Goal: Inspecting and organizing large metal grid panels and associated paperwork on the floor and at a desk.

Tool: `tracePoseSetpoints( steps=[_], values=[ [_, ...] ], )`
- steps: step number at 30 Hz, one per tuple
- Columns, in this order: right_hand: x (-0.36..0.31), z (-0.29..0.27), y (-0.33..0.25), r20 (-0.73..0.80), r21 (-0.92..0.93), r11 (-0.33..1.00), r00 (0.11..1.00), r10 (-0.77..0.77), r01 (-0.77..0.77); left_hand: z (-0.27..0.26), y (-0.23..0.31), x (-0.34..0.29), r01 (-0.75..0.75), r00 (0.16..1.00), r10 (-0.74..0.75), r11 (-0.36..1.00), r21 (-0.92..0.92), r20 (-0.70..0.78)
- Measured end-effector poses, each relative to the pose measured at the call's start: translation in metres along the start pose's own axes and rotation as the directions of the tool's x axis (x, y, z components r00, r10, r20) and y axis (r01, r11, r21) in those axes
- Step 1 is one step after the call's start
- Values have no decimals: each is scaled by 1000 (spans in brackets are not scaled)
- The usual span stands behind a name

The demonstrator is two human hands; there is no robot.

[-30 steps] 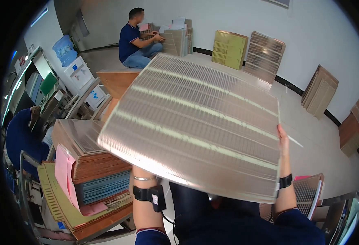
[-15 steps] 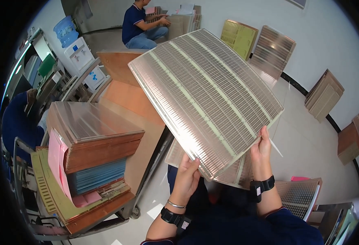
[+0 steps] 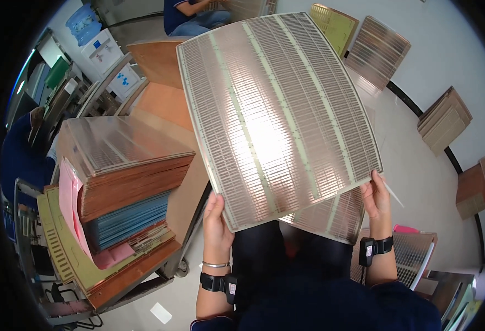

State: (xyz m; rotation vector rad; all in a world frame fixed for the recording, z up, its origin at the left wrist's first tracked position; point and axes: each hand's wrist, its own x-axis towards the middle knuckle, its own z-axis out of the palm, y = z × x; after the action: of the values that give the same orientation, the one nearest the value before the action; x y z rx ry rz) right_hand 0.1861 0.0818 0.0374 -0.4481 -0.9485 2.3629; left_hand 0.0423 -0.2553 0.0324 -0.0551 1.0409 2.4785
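Note:
A large, thin circuit board panel (image 3: 286, 110), copper-toned with pale green strips and rows of fine slots, is held up in front of me. My left hand (image 3: 216, 218) grips its near left corner, thumb on top and fingers partly hidden. At the near right corner, my right hand (image 3: 377, 196) pinches the edge. Light glares off the panel's left middle. Beneath its near edge, another similar panel (image 3: 330, 215) shows in part above my lap. What supports that lower panel is hidden.
To the left, a wheeled cart (image 3: 135, 278) carries a thick stack of copper panels (image 3: 137, 185), blue sheets (image 3: 129, 223) and pink paper (image 3: 70, 204). More panels (image 3: 377, 55) lean on the right wall. A slotted panel (image 3: 413, 254) stands by my right elbow. Two co-workers are nearby, one crouching beyond my panel.
The panel has turned and its face now catches glare nearer the middle. My left hand has shifted left along with its corner, and my right hand has moved right.

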Motion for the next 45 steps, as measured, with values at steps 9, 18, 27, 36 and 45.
tracePoseSetpoints(
  steps=[9,18,27,36,45],
  values=[
    [-15,9,-7,61,-47,997,996,-60,63,-2,3,7,34,999,-33,998,49,-19],
    [-24,26,-11,78,-71,997,997,-16,21,-3,16,19,69,992,-53,987,143,-115],
    [-35,27,-12,84,-56,997,995,49,-44,23,10,18,-106,912,233,929,355,-337],
    [-41,14,-1,47,59,992,993,110,-113,7,0,3,-230,916,330,898,375,-228],
    [-35,-10,16,-33,112,987,992,118,-114,15,-3,-10,-268,915,348,901,342,-201]
  ],
)
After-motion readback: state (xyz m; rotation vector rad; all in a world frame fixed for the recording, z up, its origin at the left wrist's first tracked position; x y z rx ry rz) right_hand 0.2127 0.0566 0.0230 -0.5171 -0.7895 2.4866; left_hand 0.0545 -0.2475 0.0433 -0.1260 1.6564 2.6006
